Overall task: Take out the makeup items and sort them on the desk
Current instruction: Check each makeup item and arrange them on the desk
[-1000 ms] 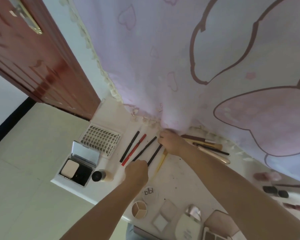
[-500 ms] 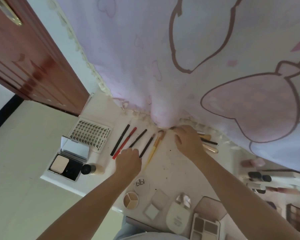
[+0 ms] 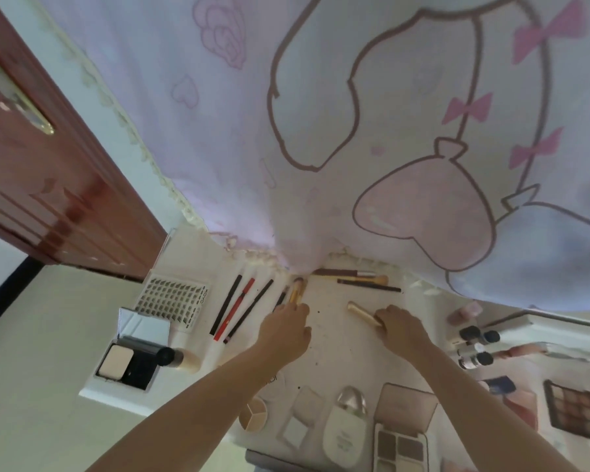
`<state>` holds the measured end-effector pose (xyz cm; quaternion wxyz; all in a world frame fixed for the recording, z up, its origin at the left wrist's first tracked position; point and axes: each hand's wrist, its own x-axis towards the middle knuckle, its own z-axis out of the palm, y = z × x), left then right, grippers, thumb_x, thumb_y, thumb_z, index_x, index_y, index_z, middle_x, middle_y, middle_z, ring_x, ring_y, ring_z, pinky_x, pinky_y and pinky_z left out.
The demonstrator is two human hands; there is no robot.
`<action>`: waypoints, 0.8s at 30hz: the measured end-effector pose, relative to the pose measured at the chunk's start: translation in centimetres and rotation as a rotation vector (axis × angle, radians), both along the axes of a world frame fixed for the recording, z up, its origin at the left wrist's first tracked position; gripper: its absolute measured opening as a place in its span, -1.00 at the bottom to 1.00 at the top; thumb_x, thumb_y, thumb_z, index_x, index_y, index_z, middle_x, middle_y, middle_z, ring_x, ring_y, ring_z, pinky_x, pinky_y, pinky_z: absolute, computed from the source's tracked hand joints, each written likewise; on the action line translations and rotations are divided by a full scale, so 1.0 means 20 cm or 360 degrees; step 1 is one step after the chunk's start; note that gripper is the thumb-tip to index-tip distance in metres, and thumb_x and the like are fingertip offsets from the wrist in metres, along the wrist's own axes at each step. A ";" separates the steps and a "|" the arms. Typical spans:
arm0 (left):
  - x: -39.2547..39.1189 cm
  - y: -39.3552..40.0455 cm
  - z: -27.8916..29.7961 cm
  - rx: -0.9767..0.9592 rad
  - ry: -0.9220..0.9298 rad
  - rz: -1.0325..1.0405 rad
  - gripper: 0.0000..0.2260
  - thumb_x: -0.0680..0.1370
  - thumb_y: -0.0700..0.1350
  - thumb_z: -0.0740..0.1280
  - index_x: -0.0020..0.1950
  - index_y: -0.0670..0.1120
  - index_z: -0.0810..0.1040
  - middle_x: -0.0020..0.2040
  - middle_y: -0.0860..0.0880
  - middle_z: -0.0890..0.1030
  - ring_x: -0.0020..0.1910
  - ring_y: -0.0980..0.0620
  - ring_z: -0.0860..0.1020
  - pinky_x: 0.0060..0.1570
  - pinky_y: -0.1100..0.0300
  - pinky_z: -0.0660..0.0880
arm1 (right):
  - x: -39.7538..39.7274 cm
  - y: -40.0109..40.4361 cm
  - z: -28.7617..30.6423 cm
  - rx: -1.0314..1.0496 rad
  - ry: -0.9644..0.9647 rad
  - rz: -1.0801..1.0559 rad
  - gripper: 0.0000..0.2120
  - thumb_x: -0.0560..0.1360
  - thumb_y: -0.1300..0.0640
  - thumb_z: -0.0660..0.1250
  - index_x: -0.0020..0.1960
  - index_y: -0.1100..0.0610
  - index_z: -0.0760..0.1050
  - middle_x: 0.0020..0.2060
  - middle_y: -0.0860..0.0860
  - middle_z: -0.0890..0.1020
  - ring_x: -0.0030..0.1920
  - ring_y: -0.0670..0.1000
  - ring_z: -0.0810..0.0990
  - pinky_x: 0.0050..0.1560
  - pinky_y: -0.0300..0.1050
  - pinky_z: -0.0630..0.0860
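Sorting is being carried out at the brush-and-pencil stage — slender items are being lined up in a row on the white desk (image 3: 334,338), under the hem of a hanging pink-printed curtain (image 3: 321,131). Three long pencils (image 3: 242,308) — two black, one red between them — are lying side by side, and next to them a gold-handled brush (image 3: 297,290) is being steadied by the left hand (image 3: 286,330), whose fingertips are resting at its lower end; whether the brush is actually being pinched cannot be told, since the fingers are hidden behind the back of the hand. A second gold brush (image 3: 363,313) is being grasped at one end by the right hand (image 3: 401,327), with fingers curled over the handle. Two further brushes (image 3: 358,279) are lying crosswise near the curtain hem, apart from the row. Compacts, a lash tray (image 3: 172,298) and palettes are already laid out around the working area. Judged from this layout, the next move is calling for the held brush to be turned parallel to the row and set just beside the first gold one, without the aligned pencils being knocked.
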<state>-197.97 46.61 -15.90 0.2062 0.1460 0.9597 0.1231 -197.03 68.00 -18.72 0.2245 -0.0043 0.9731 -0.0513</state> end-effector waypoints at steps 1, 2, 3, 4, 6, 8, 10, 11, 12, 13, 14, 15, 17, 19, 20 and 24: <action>-0.01 0.02 0.02 0.0102 -0.0077 0.0046 -0.66 0.59 -0.04 0.14 0.34 -0.12 0.32 0.28 -0.09 0.42 0.19 -0.06 0.46 0.11 0.12 0.44 | 0.01 0.00 0.04 -0.0164 -0.0020 -0.0010 -0.71 0.58 0.10 0.10 0.27 0.11 0.37 -0.02 -0.01 0.41 0.09 0.07 0.49 0.05 -0.17 0.39; -0.03 0.03 0.05 0.0230 -0.0155 0.0102 -0.65 0.59 -0.03 0.17 0.34 -0.12 0.32 0.30 -0.09 0.41 0.17 -0.04 0.48 0.10 0.14 0.44 | 0.03 0.00 0.08 -0.0305 -0.0007 -0.0009 -0.71 0.58 0.10 0.12 0.28 0.10 0.38 -0.07 -0.02 0.38 0.07 0.07 0.50 0.01 -0.20 0.38; -0.04 0.05 0.08 0.0369 -0.0225 0.0137 -0.63 0.57 -0.02 0.20 0.34 -0.11 0.32 0.30 -0.08 0.40 0.14 -0.02 0.49 0.10 0.16 0.43 | 0.04 -0.01 0.14 -0.0402 0.0035 -0.0005 -0.71 0.57 0.09 0.14 0.27 0.09 0.39 -0.09 -0.01 0.40 0.05 0.06 0.51 -0.03 -0.22 0.35; -0.06 0.08 0.11 0.0494 -0.0278 0.0129 -0.61 0.56 -0.01 0.23 0.35 -0.10 0.32 0.27 -0.07 0.41 0.12 0.00 0.50 0.12 0.18 0.41 | 0.05 -0.02 0.20 -0.0499 0.0100 0.0002 -0.72 0.57 0.09 0.16 0.26 0.08 0.41 -0.09 0.02 0.45 0.02 0.05 0.51 -0.07 -0.26 0.32; -0.07 0.12 0.17 0.0558 -0.0303 -0.0054 -0.60 0.55 -0.01 0.26 0.36 -0.05 0.32 0.18 0.01 0.45 0.08 0.04 0.49 0.23 0.17 0.33 | 0.08 -0.02 0.35 -0.0683 0.0210 0.0006 -0.80 0.54 0.11 0.23 0.15 0.08 0.48 -0.14 0.01 0.54 -0.11 -0.04 0.52 -0.18 -0.34 0.28; -0.09 0.15 0.21 0.0472 -0.0185 -0.0296 -0.70 0.56 -0.02 0.23 0.28 -0.01 0.38 0.07 0.05 0.48 0.07 0.01 0.49 0.29 0.06 0.30 | 0.10 -0.02 0.48 -0.0810 0.0269 0.0010 -0.96 0.52 0.12 0.26 -0.06 -0.01 0.44 -0.31 -0.12 0.48 -0.33 -0.22 0.46 -0.27 -0.37 0.31; -0.10 0.18 0.29 0.0432 -0.0037 -0.0459 -0.82 0.58 -0.02 0.18 0.13 -0.04 0.42 -0.10 0.05 0.42 -0.07 -0.06 0.46 0.14 0.00 0.40 | 0.13 -0.01 0.60 -0.0824 0.0359 -0.0052 -0.77 0.53 0.12 0.25 -0.25 -0.11 0.31 -0.42 -0.15 0.39 -0.41 -0.25 0.45 -0.31 -0.38 0.33; -0.11 0.19 0.34 0.0453 0.0034 -0.0545 -0.82 0.59 -0.03 0.16 0.10 -0.09 0.42 -0.11 0.02 0.41 -0.13 -0.04 0.41 0.03 0.08 0.41 | 0.13 0.00 0.65 -0.0805 0.0461 -0.0148 -0.70 0.54 0.11 0.23 -0.32 -0.11 0.25 -0.47 -0.13 0.36 -0.45 -0.19 0.43 -0.33 -0.37 0.32; -0.12 0.21 0.41 0.0473 0.0123 -0.0635 -0.80 0.60 -0.04 0.15 0.10 -0.15 0.42 -0.09 -0.04 0.43 -0.15 0.00 0.37 -0.07 0.18 0.35 | 0.13 0.01 0.70 -0.0797 0.0601 -0.0258 -0.65 0.56 0.09 0.20 -0.38 -0.08 0.23 -0.50 -0.10 0.33 -0.49 -0.15 0.37 -0.34 -0.36 0.31; -0.13 0.23 0.48 0.0493 0.0240 -0.0715 -0.76 0.61 -0.04 0.13 0.11 -0.18 0.42 -0.03 -0.10 0.45 -0.13 0.01 0.36 -0.14 0.25 0.26 | 0.13 0.02 0.74 -0.0804 0.0722 -0.0393 -0.62 0.57 0.06 0.16 -0.41 0.00 0.23 -0.52 -0.07 0.31 -0.49 -0.14 0.31 -0.35 -0.36 0.29; -0.13 0.25 0.56 0.0500 0.0390 -0.0785 -0.68 0.61 0.02 0.09 0.13 -0.20 0.43 0.02 -0.12 0.46 -0.10 0.00 0.38 -0.16 0.27 0.22 | 0.13 0.02 0.79 -0.0815 0.0830 -0.0507 -0.60 0.59 0.03 0.11 -0.42 0.09 0.26 -0.52 -0.02 0.30 -0.47 -0.11 0.30 -0.36 -0.36 0.28; -0.13 0.26 0.63 0.0487 0.0554 -0.0845 -0.57 0.58 0.11 0.00 0.15 -0.18 0.43 0.06 -0.11 0.46 -0.05 -0.03 0.41 -0.13 0.25 0.24 | 0.12 0.03 0.84 -0.0855 0.0886 -0.0609 -0.60 0.59 0.03 0.08 -0.38 0.16 0.30 -0.50 0.01 0.32 -0.45 -0.05 0.30 -0.37 -0.36 0.28; -0.15 0.29 0.74 0.0490 0.0815 -0.0908 -0.37 0.44 0.20 -0.19 0.15 -0.16 0.46 0.04 -0.10 0.49 -0.02 -0.06 0.46 -0.10 0.17 0.35 | 0.12 0.02 0.94 -0.0998 0.0978 -0.0781 -0.70 0.58 0.16 0.09 -0.27 0.23 0.41 -0.47 0.02 0.35 -0.42 -0.03 0.32 -0.41 -0.36 0.28; -0.15 0.30 0.81 0.0518 0.1021 -0.0963 -0.37 0.43 0.19 -0.20 0.05 -0.17 0.49 -0.09 -0.10 0.54 -0.18 -0.06 0.50 -0.24 0.13 0.39 | 0.12 0.02 1.04 -0.1179 0.1084 -0.0909 -0.80 0.54 0.28 0.09 -0.19 0.17 0.43 -0.46 0.00 0.35 -0.44 -0.04 0.31 -0.48 -0.34 0.26; -0.15 0.31 0.84 0.0508 0.1145 -0.1001 -0.44 0.48 0.18 -0.16 -0.02 -0.15 0.49 -0.19 -0.07 0.53 -0.28 -0.04 0.48 -0.31 0.16 0.36 | 0.13 0.02 1.08 -0.1240 0.1125 -0.0929 -0.79 0.53 0.32 0.07 -0.16 0.14 0.43 -0.47 0.00 0.34 -0.46 -0.03 0.30 -0.51 -0.34 0.25; -0.18 0.32 0.95 0.0552 0.0722 -0.0921 -0.73 0.62 0.05 0.05 -0.05 -0.08 0.43 -0.33 0.11 0.35 -0.31 0.06 0.37 -0.31 0.29 0.27 | 0.14 0.00 1.14 -0.1457 0.1252 -0.0955 -0.74 0.52 0.37 0.05 -0.18 0.11 0.42 -0.47 -0.03 0.31 -0.48 -0.04 0.26 -0.57 -0.39 0.24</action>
